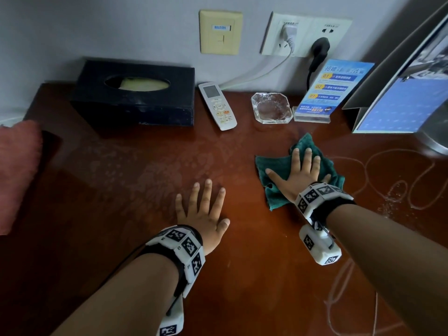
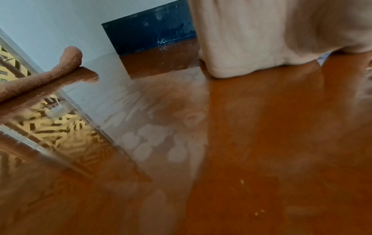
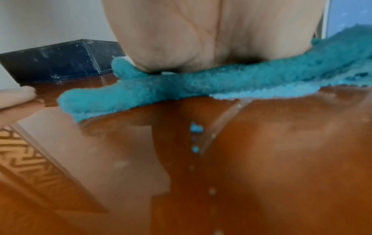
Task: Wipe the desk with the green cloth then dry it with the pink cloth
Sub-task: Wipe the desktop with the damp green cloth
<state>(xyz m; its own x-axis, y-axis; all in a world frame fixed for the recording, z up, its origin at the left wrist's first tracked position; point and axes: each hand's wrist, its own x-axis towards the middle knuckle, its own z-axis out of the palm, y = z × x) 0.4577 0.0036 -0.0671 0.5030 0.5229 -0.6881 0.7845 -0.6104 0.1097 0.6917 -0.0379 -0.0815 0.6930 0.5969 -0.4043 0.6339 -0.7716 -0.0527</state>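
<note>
The green cloth (image 1: pixel 274 170) lies crumpled on the brown wooden desk (image 1: pixel 145 166), right of centre. My right hand (image 1: pixel 299 170) presses flat on it with straight, spread fingers. In the right wrist view the palm (image 3: pixel 201 39) sits on the cloth (image 3: pixel 181 85), which looks teal there. My left hand (image 1: pixel 202 209) rests flat on the bare desk, to the left of the cloth, holding nothing. The pink cloth (image 1: pixel 18 170) lies at the desk's far left edge, also visible in the left wrist view as the pink cloth (image 2: pixel 40 77). Wet streaks (image 1: pixel 392 190) mark the desk at right.
Along the wall stand a dark tissue box (image 1: pixel 135 93), a white remote (image 1: pixel 217 105), a glass ashtray (image 1: pixel 272 107), a blue sign in a stand (image 1: pixel 332 88) and a calendar (image 1: pixel 397 93). Plugs and cables (image 1: pixel 291 44) hang from wall sockets.
</note>
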